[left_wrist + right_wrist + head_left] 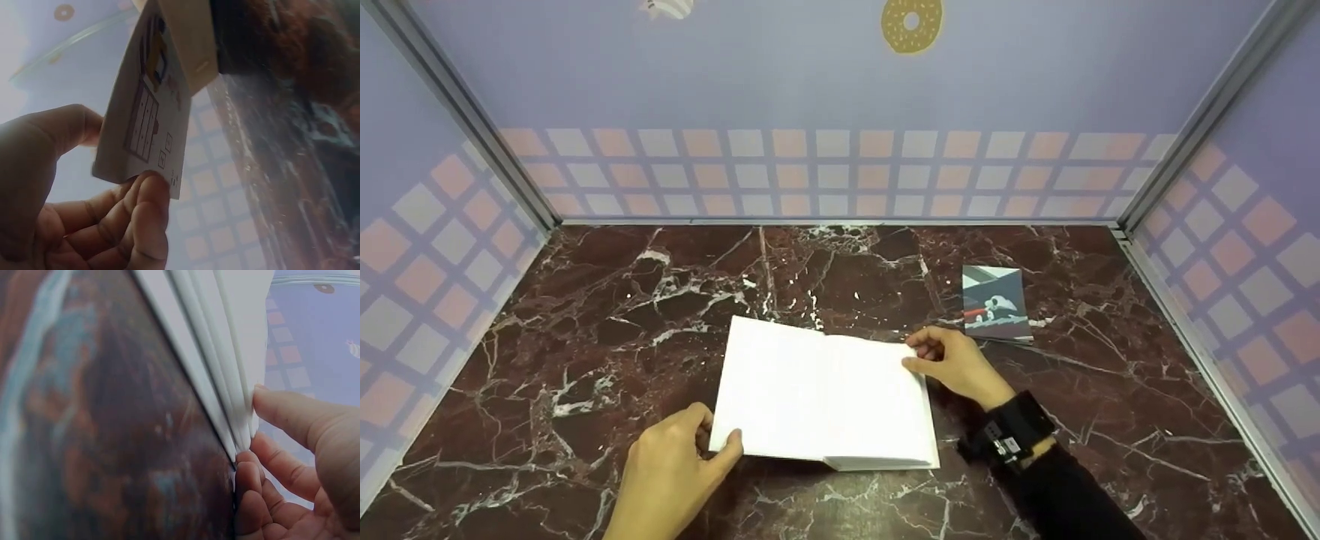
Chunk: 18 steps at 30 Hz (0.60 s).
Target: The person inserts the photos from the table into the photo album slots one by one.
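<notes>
A book with blank white pages (780, 386) lies open in the middle of the marbled table. My left hand (671, 454) pinches its lower left corner, thumb over the page and fingers beneath. In the left wrist view the raised cover (149, 129) shows printed drawings on its outer face. At the upper right edge, my right hand (960, 366) pinches the right-hand pages between thumb and fingers. Thick page edges (225, 371) appear slightly fanned in the right wrist view. How many leaves the right fingers hold cannot be told.
Beyond my right hand lies a small booklet or card stack (996, 306) with a dark blue cartoon picture. Lilac panels with a pink and white check pattern (832, 172) wall the table (607, 315) at the back and both sides.
</notes>
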Motion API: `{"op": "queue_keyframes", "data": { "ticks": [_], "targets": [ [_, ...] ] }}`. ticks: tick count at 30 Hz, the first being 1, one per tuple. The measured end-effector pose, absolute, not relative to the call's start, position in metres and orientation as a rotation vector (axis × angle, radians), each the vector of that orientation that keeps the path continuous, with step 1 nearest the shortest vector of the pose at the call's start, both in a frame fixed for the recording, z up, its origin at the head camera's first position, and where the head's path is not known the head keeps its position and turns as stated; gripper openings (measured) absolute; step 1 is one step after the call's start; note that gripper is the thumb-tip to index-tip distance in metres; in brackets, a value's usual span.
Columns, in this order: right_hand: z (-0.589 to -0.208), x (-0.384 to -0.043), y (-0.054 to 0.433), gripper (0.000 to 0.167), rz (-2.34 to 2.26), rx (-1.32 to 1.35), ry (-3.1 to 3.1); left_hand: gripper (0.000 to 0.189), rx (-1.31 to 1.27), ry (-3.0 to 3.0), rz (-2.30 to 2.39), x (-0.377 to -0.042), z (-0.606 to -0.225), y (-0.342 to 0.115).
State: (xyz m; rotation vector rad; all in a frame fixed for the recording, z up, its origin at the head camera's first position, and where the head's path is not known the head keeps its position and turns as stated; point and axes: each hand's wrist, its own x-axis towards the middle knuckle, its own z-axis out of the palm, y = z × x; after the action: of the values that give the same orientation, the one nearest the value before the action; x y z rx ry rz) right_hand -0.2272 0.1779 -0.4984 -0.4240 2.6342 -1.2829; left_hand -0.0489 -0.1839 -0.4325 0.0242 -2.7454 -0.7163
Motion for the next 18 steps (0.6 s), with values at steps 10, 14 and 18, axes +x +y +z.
{"op": "queue_keyframes", "data": {
  "ticks": [10, 14, 18],
  "targets": [
    [-0.501, -0.228, 0.177, 0.027, -1.308, -0.425, 2.632, 0.026, 0.134, -2.934, -0.870, -0.055, -0.454, -0.194],
    [-0.500, -0.228, 0.177, 0.026, -1.295, -0.413, 2.630, 0.025, 0.138, -2.967, -0.908, -0.057, -0.462, -0.195],
    [-0.500, -0.228, 0.177, 0.027, -1.290, -0.400, 2.622, 0.028, 0.116, -2.975, -0.878, -0.057, -0.467, -0.196]
  ]
}}
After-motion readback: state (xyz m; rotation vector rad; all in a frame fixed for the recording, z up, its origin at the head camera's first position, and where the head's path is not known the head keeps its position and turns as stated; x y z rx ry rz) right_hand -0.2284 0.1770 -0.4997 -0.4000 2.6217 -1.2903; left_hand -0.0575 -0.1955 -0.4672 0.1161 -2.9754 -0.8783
